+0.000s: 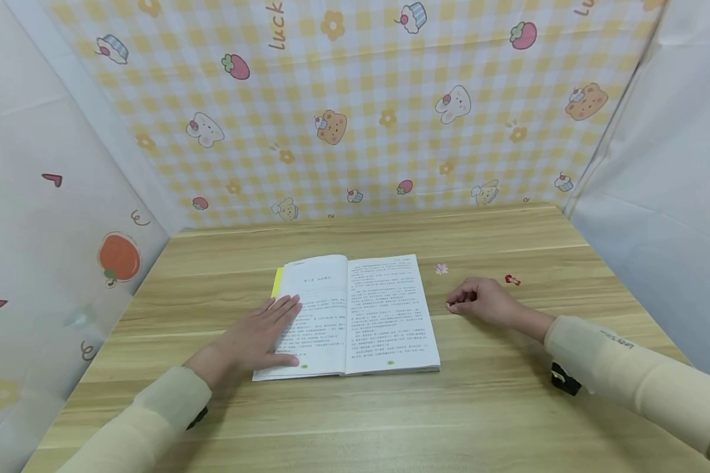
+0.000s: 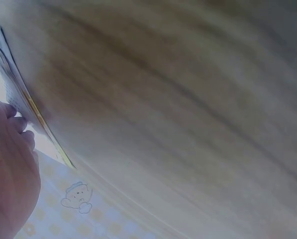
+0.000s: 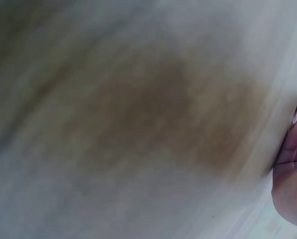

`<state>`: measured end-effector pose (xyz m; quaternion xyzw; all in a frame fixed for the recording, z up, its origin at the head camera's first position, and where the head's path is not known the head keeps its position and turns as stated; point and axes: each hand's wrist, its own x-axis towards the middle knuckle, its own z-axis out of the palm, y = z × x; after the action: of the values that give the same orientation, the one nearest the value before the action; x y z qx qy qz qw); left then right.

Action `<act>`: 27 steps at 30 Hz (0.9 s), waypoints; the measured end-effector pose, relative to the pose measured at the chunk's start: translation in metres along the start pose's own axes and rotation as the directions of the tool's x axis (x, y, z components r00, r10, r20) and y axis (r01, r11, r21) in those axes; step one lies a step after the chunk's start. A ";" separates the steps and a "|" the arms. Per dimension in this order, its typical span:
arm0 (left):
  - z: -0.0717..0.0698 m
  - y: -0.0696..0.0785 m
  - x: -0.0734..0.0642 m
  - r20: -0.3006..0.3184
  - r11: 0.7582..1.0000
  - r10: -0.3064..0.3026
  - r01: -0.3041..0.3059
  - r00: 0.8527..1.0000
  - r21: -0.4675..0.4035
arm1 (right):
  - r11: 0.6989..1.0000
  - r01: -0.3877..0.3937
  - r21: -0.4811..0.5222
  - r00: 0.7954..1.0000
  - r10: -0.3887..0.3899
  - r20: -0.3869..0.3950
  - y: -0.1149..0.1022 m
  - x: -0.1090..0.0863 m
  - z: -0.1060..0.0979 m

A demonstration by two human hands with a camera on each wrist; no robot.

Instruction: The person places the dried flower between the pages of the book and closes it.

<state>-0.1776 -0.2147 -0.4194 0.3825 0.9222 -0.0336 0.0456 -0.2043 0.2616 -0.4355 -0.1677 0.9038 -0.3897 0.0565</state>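
An open book with printed pages lies on the wooden table, a yellow edge showing at its upper left. My left hand rests on the left page, fingers straight and thumb spread near the lower text. In the left wrist view, the same hand touches the book's edge. Right of the book, my right hand pinches a small whitish piece at the table surface; the fingers hide most of it. Only part of the right hand shows in the right wrist view, and the piece cannot be made out there.
A small pink flower-shaped piece lies just beyond my right hand, near the book's right edge. Farther right sits a small red bow-like piece. A yellow checked cloth hangs behind the wooden table, with pale cloths at both sides.
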 end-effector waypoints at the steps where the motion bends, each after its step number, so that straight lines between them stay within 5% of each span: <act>1: 0.000 0.000 0.000 0.001 1.000 -0.001 0.001 1.000 0.000 | 1.000 -0.004 0.005 1.000 0.004 0.005 0.000 0.000 0.000; 27: 0.000 0.000 0.000 0.008 1.000 -0.015 0.015 1.000 -0.010 | 0.999 -0.041 0.013 0.999 0.040 0.016 -0.012 0.001 -0.004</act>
<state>-0.1772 -0.2150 -0.4198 0.3753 0.9250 -0.0308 0.0510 -0.2032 0.2561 -0.4243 -0.1521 0.9038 -0.3934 0.0726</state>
